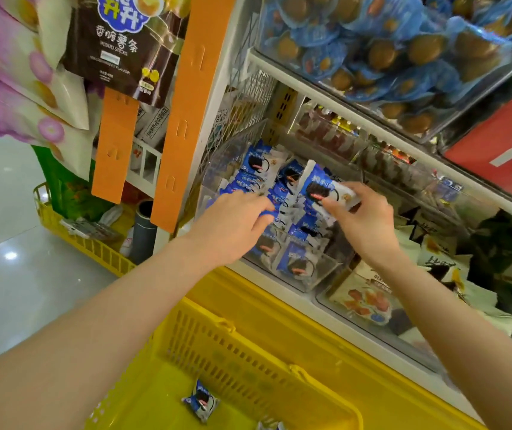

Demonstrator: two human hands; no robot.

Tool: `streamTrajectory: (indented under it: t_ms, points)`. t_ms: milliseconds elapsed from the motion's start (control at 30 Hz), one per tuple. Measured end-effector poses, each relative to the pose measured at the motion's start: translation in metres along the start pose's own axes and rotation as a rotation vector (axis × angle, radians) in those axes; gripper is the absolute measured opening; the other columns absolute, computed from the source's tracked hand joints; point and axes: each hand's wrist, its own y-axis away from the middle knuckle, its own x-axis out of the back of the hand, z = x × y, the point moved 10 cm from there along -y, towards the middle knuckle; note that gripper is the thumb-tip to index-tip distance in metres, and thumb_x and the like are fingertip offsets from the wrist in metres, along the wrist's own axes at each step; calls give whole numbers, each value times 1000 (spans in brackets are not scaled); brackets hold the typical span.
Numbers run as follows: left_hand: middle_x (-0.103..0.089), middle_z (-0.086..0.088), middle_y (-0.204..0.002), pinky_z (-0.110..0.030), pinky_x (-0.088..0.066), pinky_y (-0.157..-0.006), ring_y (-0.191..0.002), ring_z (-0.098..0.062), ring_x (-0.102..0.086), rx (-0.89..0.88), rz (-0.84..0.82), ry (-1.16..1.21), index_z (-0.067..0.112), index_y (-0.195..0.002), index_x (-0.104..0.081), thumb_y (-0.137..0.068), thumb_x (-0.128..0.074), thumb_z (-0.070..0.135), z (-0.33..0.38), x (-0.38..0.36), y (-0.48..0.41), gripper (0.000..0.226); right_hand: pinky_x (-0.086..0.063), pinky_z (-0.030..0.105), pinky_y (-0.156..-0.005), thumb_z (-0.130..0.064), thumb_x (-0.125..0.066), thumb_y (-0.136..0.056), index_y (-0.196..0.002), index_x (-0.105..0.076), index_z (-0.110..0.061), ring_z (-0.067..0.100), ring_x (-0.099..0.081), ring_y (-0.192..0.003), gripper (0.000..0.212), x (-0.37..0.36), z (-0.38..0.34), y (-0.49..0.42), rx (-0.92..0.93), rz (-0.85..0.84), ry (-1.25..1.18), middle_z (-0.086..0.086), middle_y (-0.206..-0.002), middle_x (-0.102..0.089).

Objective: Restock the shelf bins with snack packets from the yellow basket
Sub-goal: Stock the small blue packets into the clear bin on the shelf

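A clear shelf bin (316, 276) holds several blue-and-white snack packets (256, 170). My right hand (363, 218) pinches one such packet (326, 189) just above the bin's right side. My left hand (233, 221) reaches into the bin's left part, fingers curled down onto the blue packets there; whether it holds one is unclear. Below my arms stands the yellow basket (248, 361), with one blue packet (201, 401) lying on its bottom and the corner of another at the lower edge.
A neighbouring clear bin (366, 301) to the right holds white and orange packets. The shelf above carries a bin of blue-wrapped brown snacks (381, 54). Orange hanging strips (183, 119) with large bags hang at left. A second yellow basket (93, 240) sits on the grey floor.
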Motion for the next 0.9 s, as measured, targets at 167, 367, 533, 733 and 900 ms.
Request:
streamTrajectory:
  t_ms: [167,367,533,733,900]
  points:
    - [-63,4,-108,-27,-22,-93,-101,-15,-51,-64,6,-151,20,-111,-59,-101,-28,30,-17,-16,-3,34,-40,15,-66,-30,-63,-89,-124,-56,-2,18,-61,-76,46,-35,13,-64,-66,-24,166,11,-85,-66]
    - [-64,7,-104,-27,-23,-91,-96,-14,-52,-169,27,-95,21,-109,-60,-100,-29,30,-20,-14,-2,34,-39,9,-56,-31,-64,-88,-112,-58,1,27,-61,-82,40,-91,45,-106,-168,-135,235,7,-82,-54]
    - [-64,6,-106,-25,-24,-92,-99,-14,-52,-189,43,-29,20,-111,-60,-100,-34,25,-21,-12,-1,29,-28,-2,-38,-23,-62,-89,-134,-44,-5,27,-56,-101,52,-109,65,-119,-198,-101,157,18,-126,-55]
    - [-65,8,-107,-23,-22,-91,-98,-12,-52,-163,52,36,20,-112,-62,-98,-39,24,-22,-8,-1,27,-38,39,-102,-26,-56,-92,-128,-44,-1,35,-44,-122,45,-102,50,-111,-157,-64,323,22,-132,-46]
    - [-61,8,-117,-22,-17,-95,-111,-12,-48,-114,25,0,23,-117,-57,-99,-38,26,-20,-10,1,27,-40,42,-99,-31,-41,-99,-121,-54,-5,31,-52,-113,37,-71,-6,-64,34,11,250,17,-120,-57]
